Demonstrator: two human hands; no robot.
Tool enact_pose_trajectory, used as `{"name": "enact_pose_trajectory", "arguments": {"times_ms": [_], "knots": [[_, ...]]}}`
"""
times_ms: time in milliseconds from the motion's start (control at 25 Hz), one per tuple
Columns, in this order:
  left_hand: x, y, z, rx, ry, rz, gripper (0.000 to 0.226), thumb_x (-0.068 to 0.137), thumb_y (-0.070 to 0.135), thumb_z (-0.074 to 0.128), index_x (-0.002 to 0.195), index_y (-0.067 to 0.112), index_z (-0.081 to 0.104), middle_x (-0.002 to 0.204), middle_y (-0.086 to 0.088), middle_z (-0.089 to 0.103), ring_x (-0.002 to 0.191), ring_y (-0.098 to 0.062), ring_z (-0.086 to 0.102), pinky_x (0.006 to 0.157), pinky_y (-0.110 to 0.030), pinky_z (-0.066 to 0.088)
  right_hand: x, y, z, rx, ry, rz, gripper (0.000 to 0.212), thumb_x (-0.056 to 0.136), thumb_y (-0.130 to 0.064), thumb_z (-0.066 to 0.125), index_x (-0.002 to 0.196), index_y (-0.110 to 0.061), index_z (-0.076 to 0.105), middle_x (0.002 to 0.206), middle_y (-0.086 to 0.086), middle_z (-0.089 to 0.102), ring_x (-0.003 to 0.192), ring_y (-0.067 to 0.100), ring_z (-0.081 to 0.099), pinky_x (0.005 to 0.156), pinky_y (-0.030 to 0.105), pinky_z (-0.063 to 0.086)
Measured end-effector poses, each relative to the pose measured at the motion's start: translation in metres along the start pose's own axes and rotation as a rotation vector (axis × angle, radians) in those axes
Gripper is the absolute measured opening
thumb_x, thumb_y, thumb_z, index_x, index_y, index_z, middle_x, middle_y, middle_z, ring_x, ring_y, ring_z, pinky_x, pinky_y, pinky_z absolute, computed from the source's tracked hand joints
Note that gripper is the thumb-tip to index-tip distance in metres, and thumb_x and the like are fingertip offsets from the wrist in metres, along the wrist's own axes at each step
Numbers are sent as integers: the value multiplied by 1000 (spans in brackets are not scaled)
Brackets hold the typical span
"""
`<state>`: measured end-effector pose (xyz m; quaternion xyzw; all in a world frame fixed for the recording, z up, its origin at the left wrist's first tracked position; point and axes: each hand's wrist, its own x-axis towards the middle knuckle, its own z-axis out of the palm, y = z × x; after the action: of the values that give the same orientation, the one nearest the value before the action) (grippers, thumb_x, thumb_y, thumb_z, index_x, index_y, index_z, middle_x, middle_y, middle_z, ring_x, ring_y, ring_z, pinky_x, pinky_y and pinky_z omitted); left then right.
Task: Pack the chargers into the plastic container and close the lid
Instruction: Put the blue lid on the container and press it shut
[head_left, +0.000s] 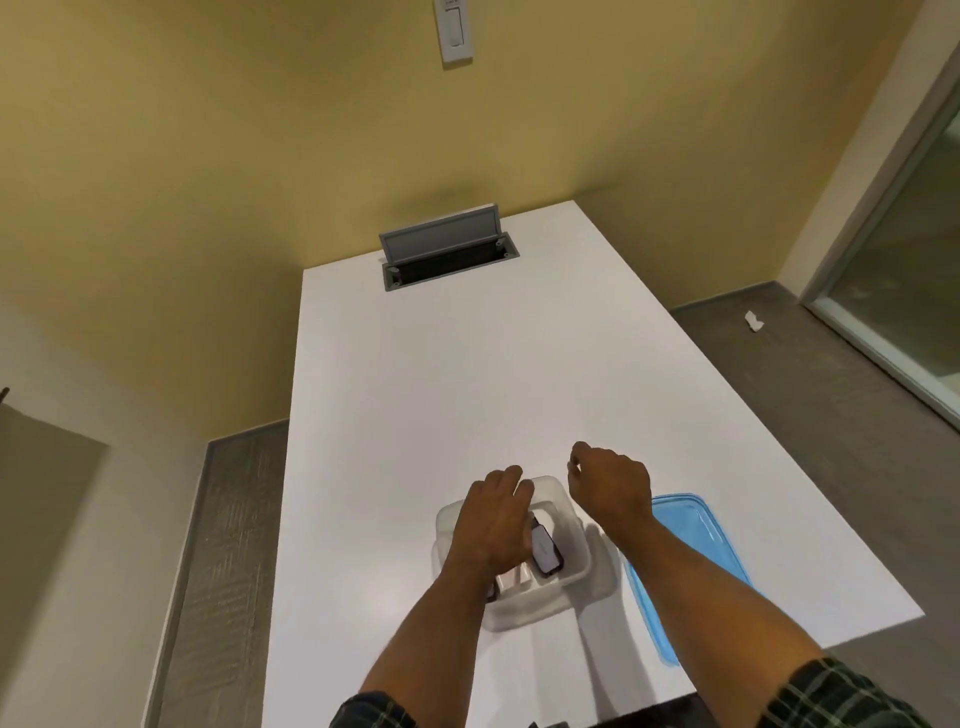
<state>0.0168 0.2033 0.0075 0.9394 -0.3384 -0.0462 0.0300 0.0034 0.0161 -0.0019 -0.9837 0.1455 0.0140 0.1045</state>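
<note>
A clear plastic container (563, 525) stands on the white table (467, 374) near the front edge. Inside it lie a dark-rimmed charger with a white face (546, 552) and a pale pinkish charger (511, 581). My left hand (493, 519) reaches palm down into the container, covering much of its inside; whether its fingers hold anything is hidden. My right hand (613, 486) hovers just right of the container's far corner, fingers curled and apart, with nothing visible in it. The blue lid (691, 540) lies flat on the table to the right, partly under my right forearm.
A grey cable hatch (447, 249) with its flap raised sits at the table's far end by the yellow wall. A white wall switch (456, 31) is above. Grey floor lies on both sides, with a white scrap (753, 320) at right.
</note>
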Motion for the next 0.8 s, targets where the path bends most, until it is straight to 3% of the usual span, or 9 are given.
{"name": "enact_pose_trajectory", "arguments": {"times_ms": [120, 240, 400, 560, 800], "knots": [[18, 32, -9, 33, -42, 94, 20, 81, 17, 58, 101, 13, 61, 106, -4, 62, 100, -29, 57, 87, -38, 42, -2, 42, -7, -57, -26, 162, 16, 93, -22, 47, 92, -21, 63, 83, -4, 70, 74, 25, 69, 61, 28, 42], [32, 58, -6, 134, -129, 220, 22, 82, 13, 58, 104, 10, 60, 107, -9, 63, 102, -32, 55, 96, -41, 41, -13, 82, -7, -97, -71, 325, 17, 90, -15, 47, 90, -20, 63, 82, -3, 68, 74, 24, 68, 58, 26, 35], [43, 98, 9, 315, -258, 481, 23, 83, 18, 62, 104, 9, 66, 105, -12, 66, 101, -33, 59, 104, -45, 36, -39, 127, 6, -42, -157, 504, 13, 84, -15, 54, 95, -18, 60, 94, 1, 68, 87, 25, 68, 62, 26, 37], [50, 126, 24, 380, -400, 474, 20, 91, 28, 60, 99, 15, 72, 99, -6, 71, 103, -29, 59, 112, -46, 27, -59, 151, 20, -16, -251, 632, 27, 85, -24, 58, 112, -20, 57, 111, 1, 64, 106, 23, 63, 70, 30, 41], [57, 137, 43, 342, -569, 379, 29, 99, 33, 47, 103, 15, 71, 92, -4, 67, 94, -26, 54, 117, -48, 18, -65, 158, 36, 62, -300, 657, 28, 85, -21, 54, 112, -17, 58, 110, 3, 64, 105, 25, 61, 77, 33, 45]]}}
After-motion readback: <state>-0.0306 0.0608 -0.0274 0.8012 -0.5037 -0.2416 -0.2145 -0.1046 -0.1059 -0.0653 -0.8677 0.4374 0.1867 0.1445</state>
